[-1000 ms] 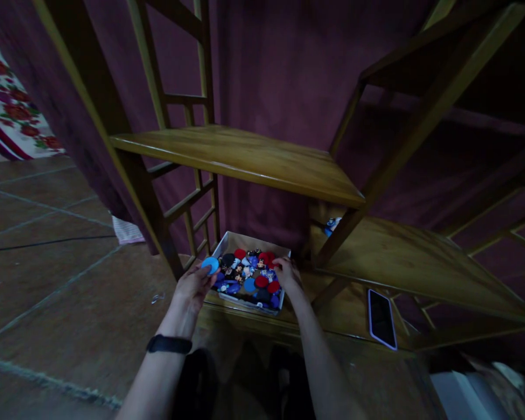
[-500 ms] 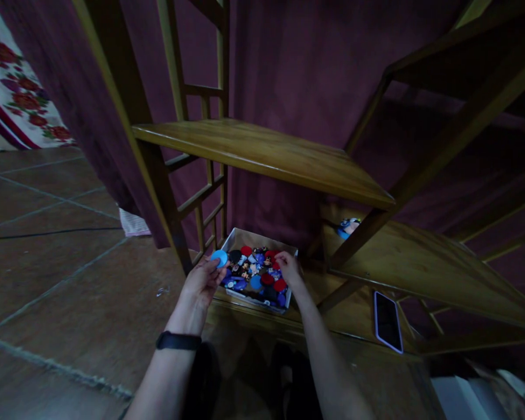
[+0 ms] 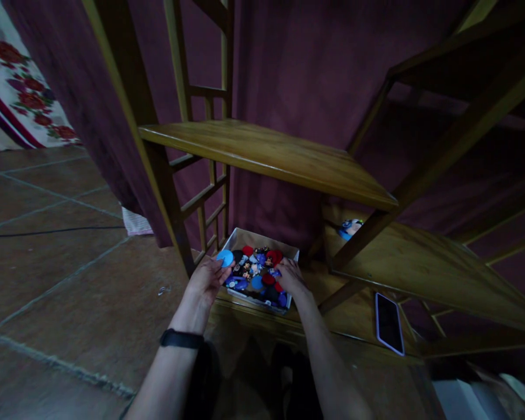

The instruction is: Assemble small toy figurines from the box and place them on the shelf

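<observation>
My left hand, with a dark band on its wrist, pinches a light blue disc over the left edge of an open white box. Inside the box lie many small toy figures and round pieces in red, blue, black and purple. My right hand reaches over the box's right side, its bent fingers closed down among the pieces; whatever is at the fingertips is too small and dark to make out. Near them lie a red disc and a blue disc.
The box stands on the lowest board of a wooden shelf unit, beneath a higher shelf. A blue-and-white figure sits on the board to the right. Farther right lies a phone. A slanting post rises between.
My right hand has dipped slightly lower and nearer among the pieces, uncovering more red at the back right. My left hand still holds the light blue disc. The view has shifted slightly.
</observation>
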Available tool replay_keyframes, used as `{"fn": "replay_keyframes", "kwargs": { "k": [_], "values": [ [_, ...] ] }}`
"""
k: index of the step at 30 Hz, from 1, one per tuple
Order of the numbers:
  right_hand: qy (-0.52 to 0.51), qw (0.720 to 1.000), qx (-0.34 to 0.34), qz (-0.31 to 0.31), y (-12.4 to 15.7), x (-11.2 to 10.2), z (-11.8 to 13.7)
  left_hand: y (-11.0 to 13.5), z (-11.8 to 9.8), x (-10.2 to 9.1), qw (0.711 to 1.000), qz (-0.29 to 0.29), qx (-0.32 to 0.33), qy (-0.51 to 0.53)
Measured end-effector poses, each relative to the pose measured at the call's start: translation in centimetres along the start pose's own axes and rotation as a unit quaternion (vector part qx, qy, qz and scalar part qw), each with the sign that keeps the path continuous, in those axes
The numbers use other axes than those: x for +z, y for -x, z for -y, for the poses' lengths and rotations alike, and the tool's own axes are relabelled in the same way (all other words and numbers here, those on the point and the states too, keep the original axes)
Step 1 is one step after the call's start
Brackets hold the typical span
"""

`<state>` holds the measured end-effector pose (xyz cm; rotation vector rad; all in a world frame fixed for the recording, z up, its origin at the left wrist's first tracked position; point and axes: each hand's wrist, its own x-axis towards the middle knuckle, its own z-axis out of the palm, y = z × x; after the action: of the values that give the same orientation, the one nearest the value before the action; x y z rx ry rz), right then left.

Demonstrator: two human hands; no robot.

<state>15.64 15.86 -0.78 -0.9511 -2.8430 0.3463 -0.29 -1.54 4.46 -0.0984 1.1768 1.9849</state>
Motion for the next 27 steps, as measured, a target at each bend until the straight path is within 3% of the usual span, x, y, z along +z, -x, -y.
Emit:
{"fn": "replay_keyframes", "kwargs": {
  "k": [6,14,20,23,27],
  "values": [
    [-0.009,0.998,-0.045,-0.033,-1.1,0.5,3.5,0.0,0.1,0.5,1.000,0.000,0.005,0.003],
    [-0.005,0.997,-0.028,-0.072,-1.4,3.1,6.6,-0.5,0.4,0.3,1.000,0.007,-0.011,-0.002],
    [-0.160,0.983,-0.066,-0.064,-1.1,1.7,6.3,-0.7,0.7,0.6,1.000,0.009,-0.010,0.004],
    [-0.336,0.938,-0.022,-0.082,-0.4,-0.2,5.9,-0.3,1.1,1.2,1.000,0.015,-0.010,0.008],
    [-0.568,0.820,0.019,-0.064,2.4,-2.7,5.3,0.4,2.2,2.2,0.999,0.035,-0.027,0.008]
  ]
}}
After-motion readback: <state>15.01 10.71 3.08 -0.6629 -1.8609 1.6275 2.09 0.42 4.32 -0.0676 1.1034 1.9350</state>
